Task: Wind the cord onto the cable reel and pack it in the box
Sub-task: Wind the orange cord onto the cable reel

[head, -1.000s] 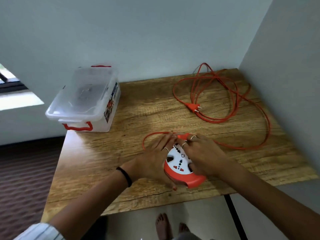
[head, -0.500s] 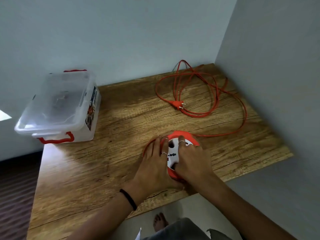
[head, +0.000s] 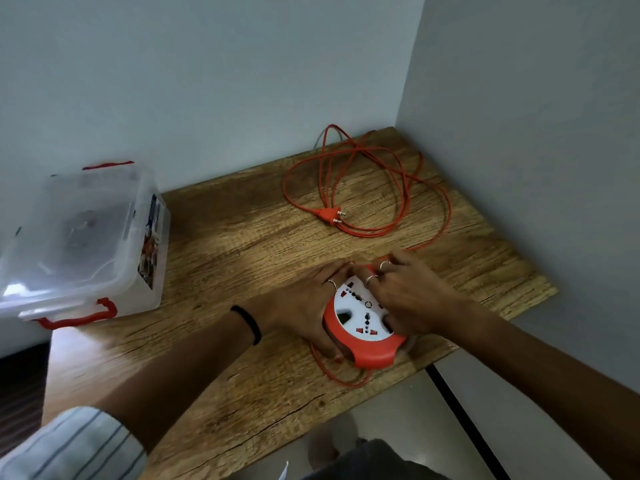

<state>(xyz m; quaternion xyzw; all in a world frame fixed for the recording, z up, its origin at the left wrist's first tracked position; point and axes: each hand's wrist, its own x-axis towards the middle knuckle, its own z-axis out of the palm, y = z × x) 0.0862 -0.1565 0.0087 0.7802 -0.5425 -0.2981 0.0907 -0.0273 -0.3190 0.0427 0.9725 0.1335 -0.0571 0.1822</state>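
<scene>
reel (head: 363, 327) at table (head: 214, 258) near edge | left hand (head: 304, 306), right hand (head: 412, 299): fingers curled, gripping reel sides | cord (head: 367, 188) loose behind | box (head: 79, 244) far left, lidded

Plain domestic room corner, 2 bare painted walls (head: 207, 81), wood-grain table (head: 242, 237) set into corner, tiled floor (head: 408, 410) near, dark carpet (head: 17, 393) left

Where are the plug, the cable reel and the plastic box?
plug (head: 326, 214), head view, on its orange body.
cable reel (head: 360, 311), head view, on its white socket face.
plastic box (head: 69, 230), head view, on its clear lid.
</scene>
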